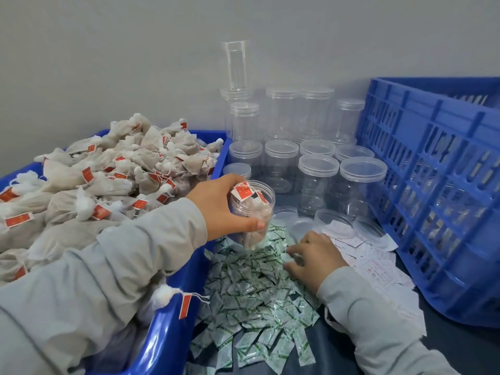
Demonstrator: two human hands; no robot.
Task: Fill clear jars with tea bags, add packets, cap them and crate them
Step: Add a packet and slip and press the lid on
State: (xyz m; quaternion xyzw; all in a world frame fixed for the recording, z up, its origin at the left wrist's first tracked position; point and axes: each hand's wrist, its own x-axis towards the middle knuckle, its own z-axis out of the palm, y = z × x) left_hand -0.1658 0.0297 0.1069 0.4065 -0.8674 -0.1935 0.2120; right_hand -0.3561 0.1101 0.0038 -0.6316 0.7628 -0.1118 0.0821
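My left hand (220, 205) grips an open clear jar (253, 215) that holds several tea bags with red tags, tilted a little above the pile of green-and-white packets (251, 288). My right hand (313, 259) rests on that pile at its right edge, its fingertips pinching at a packet. A blue bin (173, 320) on the left is heaped with tea bags (108, 180). Loose clear lids (332, 220) lie behind my right hand. A blue crate (433, 190) stands tilted on the right.
Several empty capped clear jars (316, 169) stand in rows against the grey wall, some stacked. White paper slips (378, 269) lie between the packets and the crate. One tea bag (167, 293) hangs over the bin's near rim.
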